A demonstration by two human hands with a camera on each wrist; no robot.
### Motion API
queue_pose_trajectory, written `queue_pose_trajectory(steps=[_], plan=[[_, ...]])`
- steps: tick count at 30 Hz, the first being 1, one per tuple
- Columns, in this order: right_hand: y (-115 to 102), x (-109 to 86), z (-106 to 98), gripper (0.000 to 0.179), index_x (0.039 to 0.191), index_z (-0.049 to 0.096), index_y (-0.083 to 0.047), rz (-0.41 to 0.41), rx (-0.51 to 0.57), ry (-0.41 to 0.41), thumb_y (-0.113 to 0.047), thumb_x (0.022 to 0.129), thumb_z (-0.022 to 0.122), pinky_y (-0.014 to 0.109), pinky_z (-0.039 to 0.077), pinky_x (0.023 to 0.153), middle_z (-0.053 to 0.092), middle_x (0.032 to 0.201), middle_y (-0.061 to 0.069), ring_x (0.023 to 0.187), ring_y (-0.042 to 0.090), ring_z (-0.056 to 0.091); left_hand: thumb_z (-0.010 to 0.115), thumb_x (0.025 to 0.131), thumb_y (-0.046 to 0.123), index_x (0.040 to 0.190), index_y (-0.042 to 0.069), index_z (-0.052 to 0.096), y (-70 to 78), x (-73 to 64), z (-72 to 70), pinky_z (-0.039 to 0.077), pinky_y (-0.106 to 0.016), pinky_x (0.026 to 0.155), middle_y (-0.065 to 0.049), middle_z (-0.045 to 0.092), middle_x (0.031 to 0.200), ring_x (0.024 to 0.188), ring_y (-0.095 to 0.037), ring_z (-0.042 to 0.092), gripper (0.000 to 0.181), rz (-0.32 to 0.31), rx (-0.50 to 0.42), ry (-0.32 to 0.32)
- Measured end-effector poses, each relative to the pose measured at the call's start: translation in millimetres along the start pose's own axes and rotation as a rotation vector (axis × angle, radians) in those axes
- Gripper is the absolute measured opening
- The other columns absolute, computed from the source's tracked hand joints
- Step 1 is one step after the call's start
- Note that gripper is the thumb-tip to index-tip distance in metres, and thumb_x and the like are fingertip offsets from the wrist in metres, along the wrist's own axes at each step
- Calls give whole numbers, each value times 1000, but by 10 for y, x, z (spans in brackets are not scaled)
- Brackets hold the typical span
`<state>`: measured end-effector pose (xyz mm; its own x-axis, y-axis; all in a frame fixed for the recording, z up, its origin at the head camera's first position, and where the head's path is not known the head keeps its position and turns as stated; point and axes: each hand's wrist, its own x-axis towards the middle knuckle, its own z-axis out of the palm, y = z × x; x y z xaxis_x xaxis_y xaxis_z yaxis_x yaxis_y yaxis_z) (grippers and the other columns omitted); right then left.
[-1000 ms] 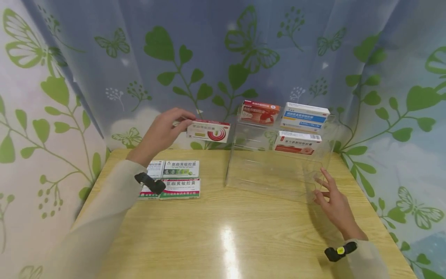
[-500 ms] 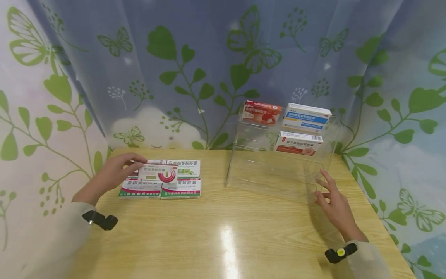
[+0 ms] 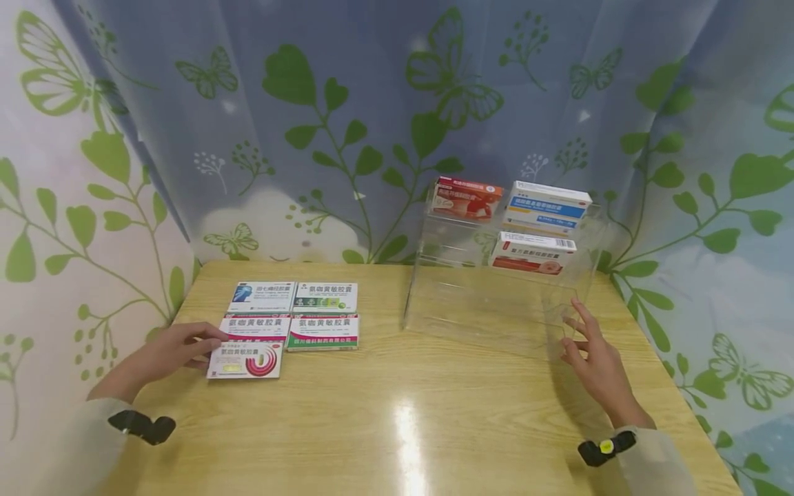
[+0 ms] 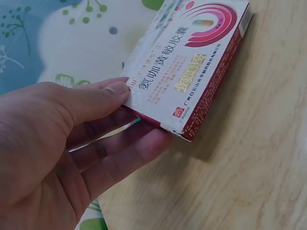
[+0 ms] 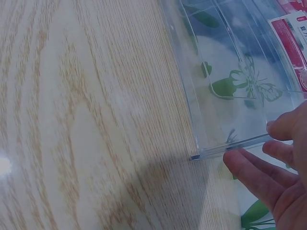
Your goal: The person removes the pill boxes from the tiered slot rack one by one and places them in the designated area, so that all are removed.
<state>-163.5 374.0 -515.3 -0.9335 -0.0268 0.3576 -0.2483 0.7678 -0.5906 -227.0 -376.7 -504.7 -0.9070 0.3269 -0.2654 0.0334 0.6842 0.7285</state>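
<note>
My left hand (image 3: 176,350) pinches the left end of a white medicine box (image 3: 238,362) with red arcs and a capsule picture. In the left wrist view the thumb (image 4: 115,91) lies on the box's face and the other fingers are beneath. The box sits low over the table, overlapping the front of a pink-and-green medicine box (image 3: 254,324). At the right, my right hand (image 3: 598,365) touches the side of a clear stepped display rack (image 3: 459,313); its fingers (image 5: 254,175) are fairly straight against the side panel.
Beside the held box lie another pink-and-green box (image 3: 324,333), a white-and-green box (image 3: 325,297) and a white-and-blue box (image 3: 262,297). On the rack stand a red box (image 3: 466,200), blue-and-white boxes (image 3: 546,207) and a white-and-red box (image 3: 533,253). A patterned curtain (image 3: 372,124) backs the table.
My left hand has carried the white box with red arcs from beside the rack leftward and down to the front of the flat boxes. My right hand has stayed at the rack.
</note>
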Motion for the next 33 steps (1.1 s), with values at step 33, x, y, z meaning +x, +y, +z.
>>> queue_pose_trajectory(steps=[33], plan=[[16, -3, -6, 85, 176, 19, -24, 22, -15, -25, 1, 108, 62, 10, 56, 66, 60, 150, 35, 93, 46, 79, 63, 111, 16, 133, 1, 67, -56, 29, 132, 67, -37, 67, -27, 65, 136, 103, -26, 70, 26, -113, 20, 63]])
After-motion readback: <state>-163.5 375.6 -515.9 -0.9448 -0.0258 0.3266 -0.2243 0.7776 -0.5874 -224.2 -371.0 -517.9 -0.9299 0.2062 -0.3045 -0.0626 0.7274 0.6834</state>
